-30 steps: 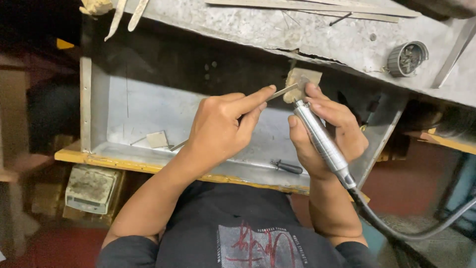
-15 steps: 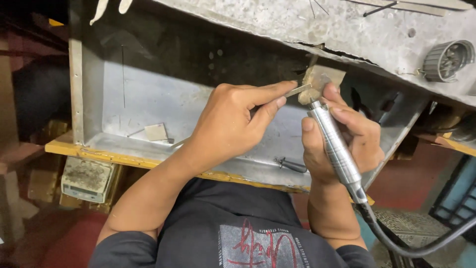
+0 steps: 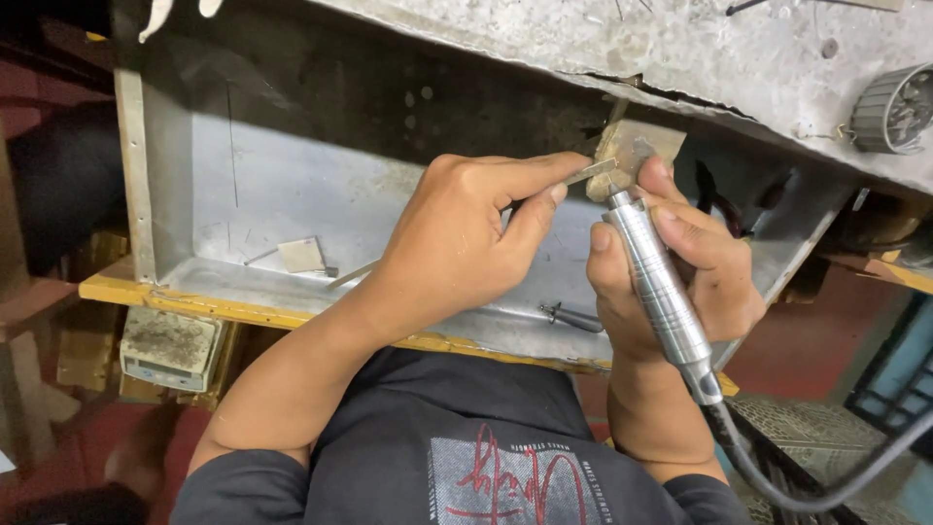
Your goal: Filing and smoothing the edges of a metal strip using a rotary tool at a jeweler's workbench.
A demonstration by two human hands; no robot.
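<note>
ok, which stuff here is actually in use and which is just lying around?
In use:
- left hand, pinching a thin metal strip
- right hand, gripping the rotary handpiece
- wooden bench peg, where strip and tool tip meet
- handpiece cable

Lying about:
- small metal plate in the tray
- dark tool in the tray
- scale under the tray
- round ribbed part on the bench top

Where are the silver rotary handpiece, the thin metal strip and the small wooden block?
silver rotary handpiece (image 3: 661, 287), head view, middle of its ribbed barrel in the right hand.
thin metal strip (image 3: 591, 172), head view, free end past the left fingertips.
small wooden block (image 3: 637, 144), head view, its top face.
</note>
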